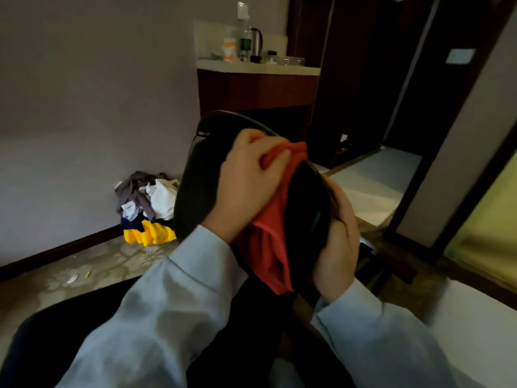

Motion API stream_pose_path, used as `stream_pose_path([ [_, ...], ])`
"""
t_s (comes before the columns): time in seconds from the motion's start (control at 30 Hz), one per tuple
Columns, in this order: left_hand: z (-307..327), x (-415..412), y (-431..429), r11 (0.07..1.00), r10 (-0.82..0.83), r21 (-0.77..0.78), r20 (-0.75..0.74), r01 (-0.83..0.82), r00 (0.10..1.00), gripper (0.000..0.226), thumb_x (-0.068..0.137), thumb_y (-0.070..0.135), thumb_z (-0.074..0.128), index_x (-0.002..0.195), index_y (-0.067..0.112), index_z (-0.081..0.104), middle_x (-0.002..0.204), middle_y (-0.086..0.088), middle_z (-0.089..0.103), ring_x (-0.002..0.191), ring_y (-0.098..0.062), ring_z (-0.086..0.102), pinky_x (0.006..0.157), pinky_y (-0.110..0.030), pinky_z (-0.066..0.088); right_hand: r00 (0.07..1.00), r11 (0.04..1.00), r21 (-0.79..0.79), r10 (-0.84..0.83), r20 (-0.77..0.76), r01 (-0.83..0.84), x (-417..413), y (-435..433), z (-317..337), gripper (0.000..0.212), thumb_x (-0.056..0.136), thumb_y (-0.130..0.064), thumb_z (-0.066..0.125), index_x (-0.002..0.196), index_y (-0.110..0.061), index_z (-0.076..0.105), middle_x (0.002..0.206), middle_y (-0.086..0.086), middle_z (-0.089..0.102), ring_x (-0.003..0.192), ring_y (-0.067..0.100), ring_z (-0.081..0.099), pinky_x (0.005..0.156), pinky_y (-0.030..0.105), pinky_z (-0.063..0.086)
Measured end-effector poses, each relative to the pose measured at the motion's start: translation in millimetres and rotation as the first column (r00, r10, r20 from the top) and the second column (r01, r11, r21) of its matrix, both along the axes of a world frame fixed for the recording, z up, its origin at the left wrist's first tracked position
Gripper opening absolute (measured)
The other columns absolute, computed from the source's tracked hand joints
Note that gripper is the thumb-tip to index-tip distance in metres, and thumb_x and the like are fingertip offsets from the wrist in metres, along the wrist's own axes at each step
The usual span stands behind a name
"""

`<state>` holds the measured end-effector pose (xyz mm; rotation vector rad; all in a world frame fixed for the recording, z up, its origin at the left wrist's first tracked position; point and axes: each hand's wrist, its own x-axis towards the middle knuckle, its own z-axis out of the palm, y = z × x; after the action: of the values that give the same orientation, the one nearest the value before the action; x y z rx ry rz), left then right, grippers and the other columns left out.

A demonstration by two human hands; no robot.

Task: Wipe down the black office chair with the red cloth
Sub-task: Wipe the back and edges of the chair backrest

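Note:
The black office chair (195, 191) fills the middle of the head view, its glossy curved backrest tilted toward me. My left hand (246, 180) is shut on the red cloth (268, 247) and presses it against the top of the backrest. The cloth hangs down over the inner face of the backrest. My right hand (340, 242) grips the backrest's right edge, fingers wrapped around it. Both arms wear light blue sleeves. The chair's dark seat lies low in the frame, mostly hidden behind my arms.
A pile of clothes (145, 208) in grey, white, blue and yellow lies on the floor against the wall at left. A wooden cabinet (257, 88) behind the chair carries a kettle (256, 44), a bottle and cups. A dark doorway opens at right.

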<state>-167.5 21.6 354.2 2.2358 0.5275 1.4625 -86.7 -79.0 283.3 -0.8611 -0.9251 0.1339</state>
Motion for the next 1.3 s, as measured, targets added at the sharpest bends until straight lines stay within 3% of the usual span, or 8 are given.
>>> stream_pose_path([
  [0.13, 3, -15, 52, 0.983, -0.033, -0.179, 0.102, 0.051, 0.994, 0.019, 0.086, 0.032, 0.053, 0.095, 0.046, 0.062, 0.108, 0.000, 0.066, 0.107, -0.012, 0.058, 0.100, -0.037, 0.043, 0.992, 0.994, -0.109, -0.026, -0.124, 0.012, 1, 1, 15, 0.039, 0.093, 0.002, 0.030, 0.108, -0.020, 0.058, 0.099, -0.023, 0.068, 0.101, -0.003, 0.060, 0.085, 0.011, 0.044],
  [0.27, 24, -31, 29, 0.988, -0.134, -0.058, 0.095, 0.140, 0.986, 0.021, 0.090, 0.017, 0.052, 0.105, 0.023, 0.065, 0.116, -0.004, 0.057, 0.107, -0.003, 0.052, 0.095, -0.010, 0.035, 0.984, 0.955, -0.294, -0.091, -0.154, 0.042, -4, -4, 30, 0.052, 0.095, 0.012, 0.029, 0.105, -0.027, 0.062, 0.098, -0.029, 0.066, 0.097, -0.008, 0.060, 0.082, 0.007, 0.044],
  [0.6, 31, -23, -33, 0.894, -0.283, 0.133, -0.571, 0.428, 0.770, 0.031, 0.084, 0.036, 0.040, 0.112, 0.031, 0.052, 0.120, -0.011, 0.056, 0.078, -0.033, 0.064, 0.046, -0.039, 0.055, 0.880, 0.920, -0.389, -0.140, -0.454, -0.054, -49, -36, 66, 0.025, 0.083, -0.028, 0.052, 0.092, -0.038, 0.074, 0.095, -0.010, 0.072, 0.091, 0.005, 0.066, 0.075, 0.017, 0.051],
  [0.7, 42, -23, -16, 0.867, -0.345, 0.064, -0.638, 0.494, 0.688, 0.033, 0.085, 0.034, 0.038, 0.113, 0.030, 0.054, 0.125, -0.015, 0.051, 0.083, -0.036, 0.062, 0.055, -0.045, 0.056, 0.878, 0.877, -0.479, -0.201, -0.435, -0.037, -55, -40, 64, 0.036, 0.090, 0.000, 0.048, 0.109, -0.028, 0.061, 0.107, -0.002, 0.067, 0.100, 0.011, 0.063, 0.085, 0.026, 0.050],
  [0.9, 62, -7, 51, 0.957, -0.280, -0.118, -0.612, 0.264, 0.739, 0.030, 0.095, 0.016, 0.048, 0.115, 0.032, 0.064, 0.135, -0.004, 0.039, 0.108, -0.032, 0.055, 0.098, -0.036, 0.045, 0.899, 0.807, -0.584, -0.191, -0.394, -0.084, -49, -48, 83, 0.034, 0.071, -0.015, 0.048, 0.103, -0.022, 0.057, 0.104, -0.001, 0.062, 0.092, 0.006, 0.063, 0.074, 0.019, 0.050],
  [1.1, 75, 11, 117, 0.975, -0.041, -0.212, -0.480, -0.071, 0.876, 0.026, 0.096, 0.023, 0.049, 0.116, 0.030, 0.064, 0.124, -0.007, 0.045, 0.110, -0.027, 0.053, 0.099, -0.028, 0.035, 0.960, 0.712, -0.682, -0.042, -0.278, -0.166, -26, -47, 91, 0.031, 0.084, -0.018, 0.051, 0.113, -0.029, 0.053, 0.113, -0.002, 0.060, 0.105, 0.006, 0.059, 0.088, 0.023, 0.049],
  [1.2, 82, 17, 109, 0.988, -0.066, -0.152, -0.484, -0.009, 0.873, 0.025, 0.095, 0.021, 0.052, 0.115, 0.027, 0.065, 0.122, -0.006, 0.047, 0.109, -0.020, 0.053, 0.096, -0.018, 0.033, 0.978, 0.640, -0.746, 0.047, -0.201, -0.184, -7, -32, 95, 0.046, 0.091, -0.013, 0.057, 0.121, -0.042, 0.038, 0.127, -0.016, 0.047, 0.113, -0.011, 0.047, 0.089, 0.008, 0.041],
  [1.3, 80, 23, 95, 0.996, -0.081, -0.070, -0.543, 0.051, 0.836, 0.025, 0.093, 0.024, 0.054, 0.115, 0.025, 0.066, 0.124, -0.006, 0.048, 0.104, -0.024, 0.057, 0.091, -0.031, 0.046, 0.978, 0.561, -0.801, 0.130, -0.164, -0.209, 6, -18, 94, 0.062, 0.088, -0.021, 0.063, 0.137, -0.036, 0.029, 0.136, -0.014, 0.042, 0.120, -0.005, 0.045, 0.089, 0.008, 0.042],
])
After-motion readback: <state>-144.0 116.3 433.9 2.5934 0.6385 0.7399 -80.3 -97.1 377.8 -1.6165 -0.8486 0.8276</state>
